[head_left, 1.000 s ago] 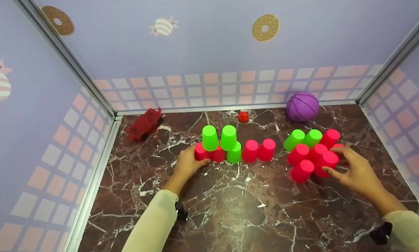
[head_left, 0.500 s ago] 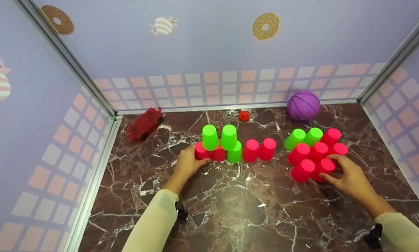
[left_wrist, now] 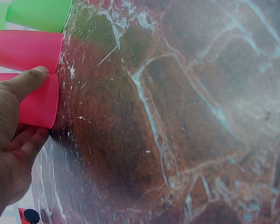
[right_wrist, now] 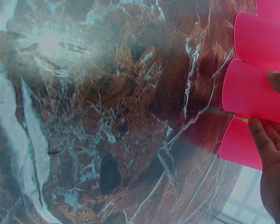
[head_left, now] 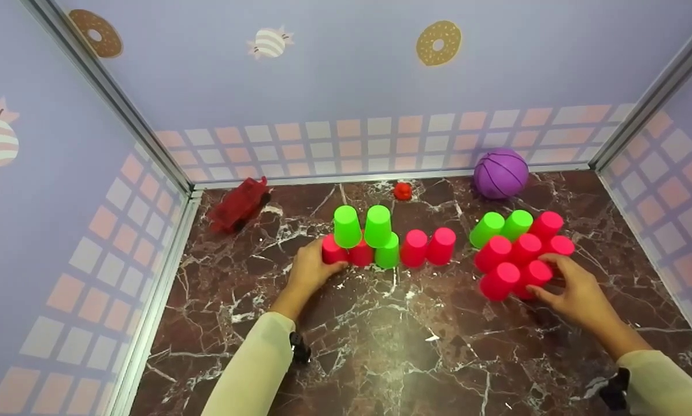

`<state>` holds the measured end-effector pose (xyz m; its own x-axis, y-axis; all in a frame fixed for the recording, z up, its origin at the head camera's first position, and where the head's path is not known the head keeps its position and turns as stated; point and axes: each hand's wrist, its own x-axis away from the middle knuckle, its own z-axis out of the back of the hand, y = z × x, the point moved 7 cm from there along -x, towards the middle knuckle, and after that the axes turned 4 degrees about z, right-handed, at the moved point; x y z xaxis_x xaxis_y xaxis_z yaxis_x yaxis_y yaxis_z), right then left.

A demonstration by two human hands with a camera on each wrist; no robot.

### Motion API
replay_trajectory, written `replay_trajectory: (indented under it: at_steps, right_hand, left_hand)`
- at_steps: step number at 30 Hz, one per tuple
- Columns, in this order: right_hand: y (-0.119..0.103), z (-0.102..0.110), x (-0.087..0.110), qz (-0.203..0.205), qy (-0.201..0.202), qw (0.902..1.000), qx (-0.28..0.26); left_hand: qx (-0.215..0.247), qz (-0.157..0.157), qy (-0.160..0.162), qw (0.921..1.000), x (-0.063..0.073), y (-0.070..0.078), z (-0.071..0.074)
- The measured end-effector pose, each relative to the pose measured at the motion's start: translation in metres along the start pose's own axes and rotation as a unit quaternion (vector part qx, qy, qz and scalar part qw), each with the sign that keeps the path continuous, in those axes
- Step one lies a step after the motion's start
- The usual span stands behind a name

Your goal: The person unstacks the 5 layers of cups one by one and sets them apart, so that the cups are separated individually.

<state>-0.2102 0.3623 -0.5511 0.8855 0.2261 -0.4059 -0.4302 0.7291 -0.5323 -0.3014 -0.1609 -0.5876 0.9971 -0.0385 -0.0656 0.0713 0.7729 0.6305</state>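
Note:
My left hand grips the leftmost pink cup, thumb in front and fingers curled behind. That cup is upside down at the end of a row with another pink cup, a green cup and two more pink ones. Two green cups sit upside down on top of the row's left part. At the right, my right hand holds a pink cup between thumb and fingers, down at the marble surface. It is the front right one of a cluster of upturned pink and green cups.
A purple ball rests by the back wall, behind the cluster. A small red object lies at the back middle, and a dark red toy vehicle at the back left. Walls enclose the marble surface on the left, back and right.
My right hand has lowered its pink cup to the surface and shifted slightly left; a pink cup behind it now shows fully. My left hand has stayed in place on its cup.

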Motion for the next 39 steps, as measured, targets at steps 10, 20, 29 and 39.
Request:
replay_trajectory:
  at_steps: [10, 20, 29, 39]
  right_hand:
    - [-0.002, 0.002, -0.001, 0.0, -0.005, 1.0, 0.004]
    - [-0.024, 0.021, -0.02, 0.053, 0.027, 0.9982, -0.003]
    - [-0.051, 0.025, -0.059, 0.073, 0.032, 0.9964, 0.029]
    - [-0.095, -0.002, -0.105, 0.111, -0.004, 0.9938, 0.01]
  left_hand:
    - [0.001, -0.001, -0.002, 1.0, 0.0, 0.002, 0.0]
    - [-0.011, 0.005, -0.003, 0.9999, 0.0, 0.001, 0.001]
    - [-0.001, -0.001, -0.004, 1.0, 0.001, 0.002, 0.0]
    - [0.007, 0.006, -0.009, 0.9999, 0.0, 0.001, 0.0]
